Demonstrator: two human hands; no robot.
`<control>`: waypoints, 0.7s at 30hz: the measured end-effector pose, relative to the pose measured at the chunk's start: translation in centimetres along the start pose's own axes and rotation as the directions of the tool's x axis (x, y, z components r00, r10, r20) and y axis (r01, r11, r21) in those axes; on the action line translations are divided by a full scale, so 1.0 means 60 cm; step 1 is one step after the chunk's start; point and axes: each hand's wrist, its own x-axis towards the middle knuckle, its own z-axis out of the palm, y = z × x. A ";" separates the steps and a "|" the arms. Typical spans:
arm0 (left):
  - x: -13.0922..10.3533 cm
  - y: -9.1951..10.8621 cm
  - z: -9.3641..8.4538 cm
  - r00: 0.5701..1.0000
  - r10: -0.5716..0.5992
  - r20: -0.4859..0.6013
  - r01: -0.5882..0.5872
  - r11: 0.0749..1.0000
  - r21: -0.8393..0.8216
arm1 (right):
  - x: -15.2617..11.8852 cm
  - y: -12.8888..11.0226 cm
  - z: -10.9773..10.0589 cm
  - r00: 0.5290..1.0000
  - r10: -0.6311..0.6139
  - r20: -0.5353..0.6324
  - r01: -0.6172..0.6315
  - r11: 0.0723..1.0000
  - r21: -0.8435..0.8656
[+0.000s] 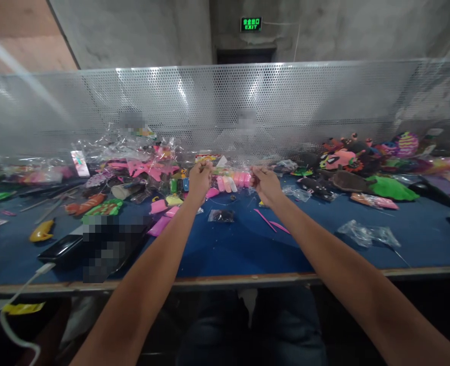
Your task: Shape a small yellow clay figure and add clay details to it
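Over the far middle of the blue table, both hands are raised with fingers pinched together. My left hand grips the left side of what looks like a clear plastic bag, and my right hand grips its right side. Behind or inside the see-through film show several pink and pale packets; I cannot tell which. On the table below the hands lies a small clear packet with dark contents. To its right are thin pink plastic tools.
Left of the arms sit phones, a yellow piece, an orange figure and pink starfish-like shapes. Coloured clay figures, a green piece and a crumpled clear bag lie right. A perforated metal screen stands behind.
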 end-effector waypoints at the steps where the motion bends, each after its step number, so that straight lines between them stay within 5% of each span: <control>1: 0.002 -0.001 -0.002 0.999 -0.052 -0.004 0.051 0.998 -0.033 | -0.003 -0.001 0.001 0.999 0.039 0.025 -0.039 0.999 0.022; 4: 0.015 -0.005 -0.016 0.994 -0.079 -0.077 0.080 0.997 0.013 | -0.006 -0.008 -0.004 0.982 0.130 0.134 -0.126 0.991 -0.035; 6: 0.024 -0.008 -0.028 0.979 0.099 -0.175 -0.059 0.974 0.219 | -0.004 -0.016 -0.011 0.962 0.165 0.216 -0.144 0.983 -0.110; 8: 0.026 -0.007 -0.038 0.912 0.359 -0.200 -0.216 0.833 0.509 | -0.001 -0.023 -0.020 0.950 0.180 0.256 -0.143 0.978 -0.155; 11: 0.019 0.000 -0.047 0.829 0.557 -0.048 -0.341 0.572 0.746 | 0.007 -0.033 -0.033 0.949 0.184 0.255 -0.148 0.977 -0.153; 13: 0.014 0.002 -0.050 0.812 0.582 0.039 -0.403 0.511 0.760 | 0.011 -0.039 -0.041 0.952 0.170 0.254 -0.145 0.983 -0.114; 16: 0.015 -0.002 -0.052 0.796 0.604 0.024 -0.425 0.531 0.733 | 0.016 -0.046 -0.050 0.960 0.128 0.248 -0.121 0.992 -0.043; 21: 0.031 -0.017 -0.073 0.810 0.538 -0.232 -0.244 0.671 0.701 | 0.016 -0.050 -0.057 0.920 0.152 0.361 -0.166 0.986 0.007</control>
